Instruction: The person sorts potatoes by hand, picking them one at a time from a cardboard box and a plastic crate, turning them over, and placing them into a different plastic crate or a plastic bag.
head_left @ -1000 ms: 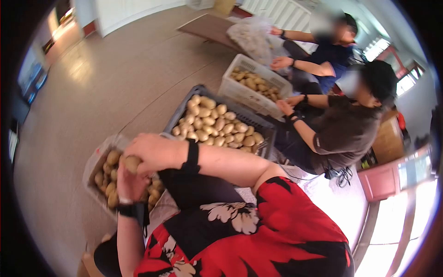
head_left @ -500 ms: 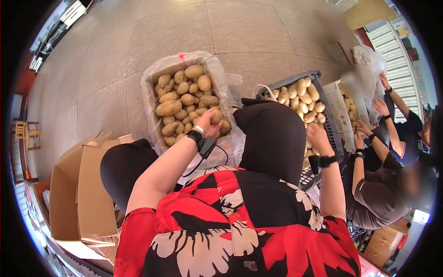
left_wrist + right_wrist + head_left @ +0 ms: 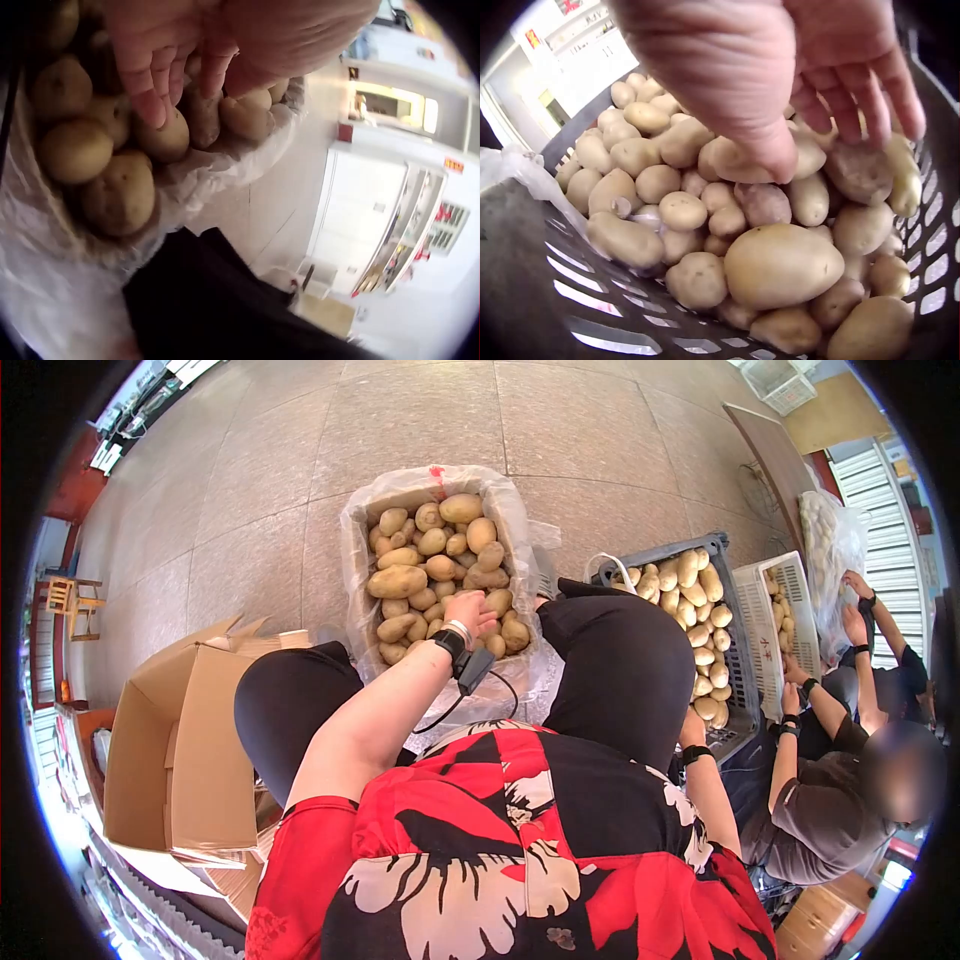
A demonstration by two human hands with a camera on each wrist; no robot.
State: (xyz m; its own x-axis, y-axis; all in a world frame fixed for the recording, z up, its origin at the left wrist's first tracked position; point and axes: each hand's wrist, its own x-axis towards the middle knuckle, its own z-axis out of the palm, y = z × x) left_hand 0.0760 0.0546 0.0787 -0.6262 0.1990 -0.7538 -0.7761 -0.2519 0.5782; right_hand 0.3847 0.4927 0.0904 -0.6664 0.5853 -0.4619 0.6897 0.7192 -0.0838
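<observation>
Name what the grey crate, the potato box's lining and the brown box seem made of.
Grey crate: probably moulded plastic, matte, with slotted walls. Lining: thin clear plastic film, glossy and crinkled. Brown box: cardboard by the look, matte, with creased flaps.

Right hand (image 3: 780, 67): wrist view crops it at top edge; head view hides it behind knee (image 3: 610, 660). Left hand (image 3: 240, 37): cropped above, blurred. Potato (image 3: 201, 124) between its fingers (image 3: 146, 86), possibly pinched; cannot tell. Potatoes (image 3: 859, 169) beneath right fingertips (image 3: 904, 112) part-covered.
</observation>
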